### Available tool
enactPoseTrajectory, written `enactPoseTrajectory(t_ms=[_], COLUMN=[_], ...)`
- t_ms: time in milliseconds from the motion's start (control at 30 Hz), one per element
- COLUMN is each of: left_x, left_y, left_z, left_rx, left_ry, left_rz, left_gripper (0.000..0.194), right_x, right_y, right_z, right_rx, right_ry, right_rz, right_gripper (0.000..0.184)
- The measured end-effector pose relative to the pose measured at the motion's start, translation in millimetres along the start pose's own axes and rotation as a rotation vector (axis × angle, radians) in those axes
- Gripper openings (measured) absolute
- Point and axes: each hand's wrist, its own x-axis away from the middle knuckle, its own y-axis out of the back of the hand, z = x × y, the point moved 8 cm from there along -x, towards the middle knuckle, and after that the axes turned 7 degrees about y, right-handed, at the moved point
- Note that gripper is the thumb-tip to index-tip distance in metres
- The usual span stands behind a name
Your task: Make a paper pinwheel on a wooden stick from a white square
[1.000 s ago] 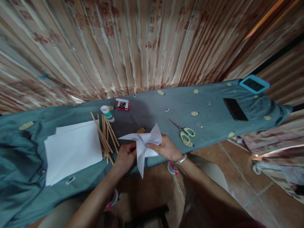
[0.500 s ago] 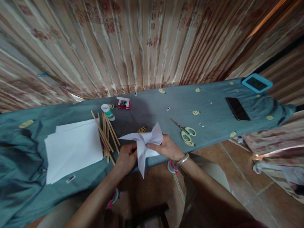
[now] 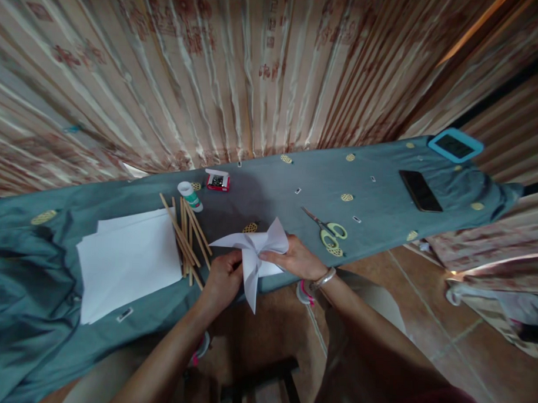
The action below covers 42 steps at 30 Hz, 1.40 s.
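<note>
A white paper pinwheel (image 3: 250,265) with curled, pointed blades is held in front of me at the table's near edge. My left hand (image 3: 224,277) is closed on its left side, with the fingertips hidden behind the paper. From the right, my right hand (image 3: 299,258) grips it, the thumb pressing near the pinwheel's centre and the fingers out of sight underneath. Part of a flat white sheet (image 3: 270,270) shows below the blades, by my right hand. Left of my left hand lie several thin wooden sticks (image 3: 189,240), partly over a stack of white paper (image 3: 132,261).
Behind the sticks stands a white and green glue bottle (image 3: 190,197), beside an open red box (image 3: 218,181) of small dark metal pieces. Green-handled scissors (image 3: 327,230) lie right of the pinwheel. Farther right are a black phone (image 3: 420,191) and a blue-framed device (image 3: 456,145).
The view has shifted very slightly. Both hands keep their hold on the pinwheel, almost without moving.
</note>
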Motion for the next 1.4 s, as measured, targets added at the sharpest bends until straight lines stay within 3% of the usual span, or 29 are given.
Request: enactPoseTrajectory(t_ms=[400, 700, 1000, 1400], left_x=[3, 2, 6, 5], left_y=[-4.5, -6.1, -2.3, -6.4], left_z=[-1, 6, -5, -7], left_rx=[0.002, -0.015, -0.095, -0.149], left_ry=[-0.009, -0.019, -0.089, -0.143], left_rz=[0.012, 0.013, -0.018, -0.017], left_gripper=[0.025, 0.024, 0.025, 0.029], right_x=[2, 1, 4, 3], right_y=[0, 0, 1, 2], right_z=[-4, 1, 1, 18], right_rx=[0.002, 0.039, 0.065, 0.384], right_ry=[-0.046, 0.019, 0.027, 0.124], right_rz=[0.038, 0.086, 0.072, 0.129], right_gripper=[0.022, 0.023, 0.028, 0.037])
